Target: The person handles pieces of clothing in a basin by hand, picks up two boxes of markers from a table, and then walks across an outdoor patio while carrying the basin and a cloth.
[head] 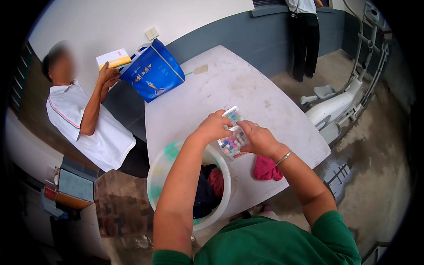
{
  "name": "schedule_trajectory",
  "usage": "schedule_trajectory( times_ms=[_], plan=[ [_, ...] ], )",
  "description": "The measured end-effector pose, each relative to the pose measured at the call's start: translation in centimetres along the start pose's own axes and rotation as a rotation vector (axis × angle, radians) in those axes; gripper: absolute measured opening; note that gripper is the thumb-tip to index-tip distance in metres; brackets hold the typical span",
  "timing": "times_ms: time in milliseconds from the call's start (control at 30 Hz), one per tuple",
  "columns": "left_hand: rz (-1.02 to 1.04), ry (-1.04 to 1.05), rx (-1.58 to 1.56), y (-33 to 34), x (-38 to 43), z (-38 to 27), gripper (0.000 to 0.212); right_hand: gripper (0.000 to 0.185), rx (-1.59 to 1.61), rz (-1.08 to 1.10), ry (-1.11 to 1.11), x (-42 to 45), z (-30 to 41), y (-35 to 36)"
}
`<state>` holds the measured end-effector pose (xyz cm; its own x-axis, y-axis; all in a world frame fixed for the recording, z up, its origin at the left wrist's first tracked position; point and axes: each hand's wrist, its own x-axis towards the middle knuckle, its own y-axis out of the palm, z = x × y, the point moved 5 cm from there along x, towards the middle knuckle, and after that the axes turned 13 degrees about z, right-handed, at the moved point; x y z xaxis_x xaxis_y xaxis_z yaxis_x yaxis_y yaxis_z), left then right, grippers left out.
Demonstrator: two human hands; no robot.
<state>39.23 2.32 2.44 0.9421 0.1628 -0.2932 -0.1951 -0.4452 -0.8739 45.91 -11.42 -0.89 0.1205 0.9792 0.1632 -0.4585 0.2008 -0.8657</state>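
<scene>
Above the table [285, 109], near its middle, I hold a small clear plastic box [236, 143] with its lid [233, 115] raised. Many small round pieces, pink, blue, white and orange, show inside it. My left hand [215, 126] has its fingers on the lid and the box's near edge. The thumb and fingers of my right hand [260, 137] grip the box's right side; a metal bangle circles that wrist. Below my right hand, a crumpled pink cloth [266, 169] lies on the table. Under my left forearm stands a whitish-green plastic basin [226, 195] holding dark and red cloth [216, 182].
A person in a white shirt [96, 129] at the left holds a white and yellow box [113, 59] beside a blue bag [155, 73] on the table. Another person [305, 39] stands by the far wall. An elliptical exercise machine [341, 99] is at the right. A flat tag [201, 69] lies behind.
</scene>
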Motion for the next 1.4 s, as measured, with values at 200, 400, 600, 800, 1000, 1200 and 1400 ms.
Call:
schedule_trajectory(
  times_ms=[200, 400, 600, 800, 1000, 1200, 1400],
  plan=[
    [-0.074, -0.078, 0.103, 0.0, -0.1, -1.0, 0.028, 0.087, 0.093, -0.16, 0.012, -1.1, -0.9, 1.0],
    [-0.057, -0.235, 0.341, 0.2, 0.1, -2.8, 0.029, 0.085, 0.263, -0.156, 0.147, -2.7, -2.4, 3.9],
    [-0.094, -0.185, 0.428, 0.5, 0.4, -3.4, 0.03, 0.063, 0.06, -0.188, 0.202, -5.6, -4.0, 6.4],
    [-0.111, -0.17, 0.33, -0.8, 0.6, -0.8, 0.029, 0.051, -0.098, -0.091, 0.192, -7.9, -5.6, 10.7],
    [-0.164, -0.188, 0.288, -2.8, 0.5, 2.4, 0.031, 0.045, -0.109, -0.124, 0.187, -8.6, -5.8, 11.3],
    [-0.272, -0.244, 0.217, -5.3, -0.6, 7.1, 0.027, 0.043, -0.102, -0.165, 0.16, -8.6, -6.8, 11.5],
    [-0.292, -0.253, 0.268, -7.0, -2.7, 13.0, 0.024, 0.043, -0.115, -0.15, 0.192, -8.5, -6.1, 11.0]
  ],
)
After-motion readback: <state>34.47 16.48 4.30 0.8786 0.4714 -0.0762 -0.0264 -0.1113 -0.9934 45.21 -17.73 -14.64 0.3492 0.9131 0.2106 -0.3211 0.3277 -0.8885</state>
